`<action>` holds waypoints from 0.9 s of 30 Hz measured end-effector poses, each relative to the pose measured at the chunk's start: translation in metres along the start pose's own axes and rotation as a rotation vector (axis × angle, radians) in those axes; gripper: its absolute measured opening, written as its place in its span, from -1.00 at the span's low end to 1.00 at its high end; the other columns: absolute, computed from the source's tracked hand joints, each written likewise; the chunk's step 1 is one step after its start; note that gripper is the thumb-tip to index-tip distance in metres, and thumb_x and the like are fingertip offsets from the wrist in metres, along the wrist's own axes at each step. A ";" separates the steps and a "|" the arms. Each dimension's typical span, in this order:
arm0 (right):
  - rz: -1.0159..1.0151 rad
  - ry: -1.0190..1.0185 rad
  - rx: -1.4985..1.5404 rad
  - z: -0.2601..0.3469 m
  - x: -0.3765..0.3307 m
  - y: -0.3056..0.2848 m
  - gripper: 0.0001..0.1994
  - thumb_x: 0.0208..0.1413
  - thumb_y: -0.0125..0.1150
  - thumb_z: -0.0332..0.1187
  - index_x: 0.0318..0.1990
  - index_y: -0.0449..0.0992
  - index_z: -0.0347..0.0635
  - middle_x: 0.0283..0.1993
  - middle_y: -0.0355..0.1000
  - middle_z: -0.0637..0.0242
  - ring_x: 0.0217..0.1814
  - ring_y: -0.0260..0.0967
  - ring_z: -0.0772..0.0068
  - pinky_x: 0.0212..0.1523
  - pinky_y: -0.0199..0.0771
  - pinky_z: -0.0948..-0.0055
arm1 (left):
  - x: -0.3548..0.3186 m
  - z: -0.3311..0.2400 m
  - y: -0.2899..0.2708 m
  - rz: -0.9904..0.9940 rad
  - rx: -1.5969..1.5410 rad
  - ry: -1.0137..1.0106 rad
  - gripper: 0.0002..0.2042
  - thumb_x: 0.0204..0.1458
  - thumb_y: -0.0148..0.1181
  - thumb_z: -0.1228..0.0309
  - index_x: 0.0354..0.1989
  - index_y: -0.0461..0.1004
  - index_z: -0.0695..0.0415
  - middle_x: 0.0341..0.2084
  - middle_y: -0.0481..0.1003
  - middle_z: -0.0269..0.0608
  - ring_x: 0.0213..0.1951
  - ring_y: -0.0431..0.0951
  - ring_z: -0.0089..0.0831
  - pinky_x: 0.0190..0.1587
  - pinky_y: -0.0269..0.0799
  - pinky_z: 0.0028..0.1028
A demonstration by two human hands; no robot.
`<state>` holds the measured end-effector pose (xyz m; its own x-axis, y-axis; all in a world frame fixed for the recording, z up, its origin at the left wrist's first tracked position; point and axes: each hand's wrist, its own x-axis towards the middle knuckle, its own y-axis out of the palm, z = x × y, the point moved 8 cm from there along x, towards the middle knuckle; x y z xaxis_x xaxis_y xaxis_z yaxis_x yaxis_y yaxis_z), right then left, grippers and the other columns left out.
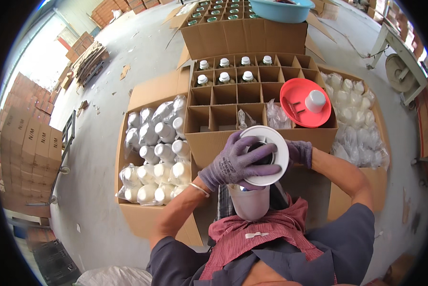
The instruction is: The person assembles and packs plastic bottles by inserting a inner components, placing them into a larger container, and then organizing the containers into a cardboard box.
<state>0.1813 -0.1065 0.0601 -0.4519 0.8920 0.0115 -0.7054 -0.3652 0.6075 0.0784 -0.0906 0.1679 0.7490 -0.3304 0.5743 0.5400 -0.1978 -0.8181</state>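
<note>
A white round piece (274, 167) with a broad flat rim and a dark middle is tilted up in front of my lap. My left hand (245, 162), in a purple-grey knit glove, is closed on it with the fingers spread across its face. At its right edge is my right hand (300, 153), gloved alike and curled, its fingertips hidden behind the rim. Just below, a whitish cup-shaped container (250, 202) sits against my red checked apron (276, 224); its mouth is partly covered by the round piece and my left hand.
Ahead stands a divided carton (209, 137) with several white-capped bottles (224, 77) and a red basin (304, 120) on its right. Cartons of plastic-wrapped white containers flank it, left (164, 152) and right (361, 117). A blue basin (280, 12) rests on the carton behind.
</note>
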 end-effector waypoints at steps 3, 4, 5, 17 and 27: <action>-0.072 0.188 -0.050 -0.046 -0.011 -0.032 -0.54 0.25 0.03 -0.03 0.17 0.33 -0.11 0.00 0.46 0.26 -0.04 0.49 0.41 -0.18 0.64 0.34 | -0.011 -0.011 0.014 0.001 -0.047 0.041 -0.39 -0.41 0.36 -0.05 0.01 0.48 -0.52 0.16 0.33 -0.43 0.07 0.29 -0.17 0.07 0.30 0.02; 0.007 0.370 0.219 -0.056 -0.017 -0.042 -0.54 0.24 0.04 0.00 0.14 0.36 -0.12 -0.06 0.48 0.25 -0.14 0.52 0.42 -0.27 0.64 0.35 | -0.023 -0.005 0.029 0.069 -0.122 -0.026 -0.38 -0.41 0.37 -0.05 0.02 0.48 -0.48 0.16 0.33 -0.39 0.08 0.30 -0.16 0.08 0.29 0.02; -0.042 0.440 0.178 -0.070 -0.017 -0.042 -0.53 0.23 0.03 0.02 0.10 0.39 -0.13 -0.13 0.50 0.24 -0.27 0.51 0.43 -0.37 0.61 0.38 | -0.043 0.005 0.034 0.118 -0.210 -0.130 -0.36 -0.38 0.39 -0.02 0.05 0.47 -0.35 0.15 0.34 -0.31 0.08 0.32 -0.16 0.11 0.26 -0.03; -0.481 -0.105 -0.872 -0.033 -0.001 -0.012 -0.56 0.37 -0.21 -0.12 0.16 0.34 -0.29 0.13 0.34 0.20 0.18 0.31 0.33 0.21 0.28 0.39 | -0.084 0.004 0.067 0.384 -0.615 -0.407 -0.35 -0.12 0.31 0.00 0.21 0.39 -0.08 0.16 0.33 -0.10 0.12 0.30 0.04 0.19 0.17 -0.06; -0.088 -0.231 -1.384 -0.063 0.012 0.020 -0.51 0.21 -0.03 -0.17 0.23 0.29 -0.22 0.22 0.29 0.01 0.27 0.24 -0.01 0.32 0.16 0.19 | -0.086 -0.027 0.074 0.278 -0.578 -0.424 -0.36 -0.04 0.15 -0.15 0.05 0.46 0.14 0.06 0.35 0.06 0.16 0.27 0.09 0.26 0.05 -0.01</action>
<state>0.1268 -0.1197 0.0222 -0.3756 0.8990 0.2251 -0.7460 -0.1491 -0.6490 0.0435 -0.1014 0.0566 0.9741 -0.0793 0.2116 0.1107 -0.6489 -0.7527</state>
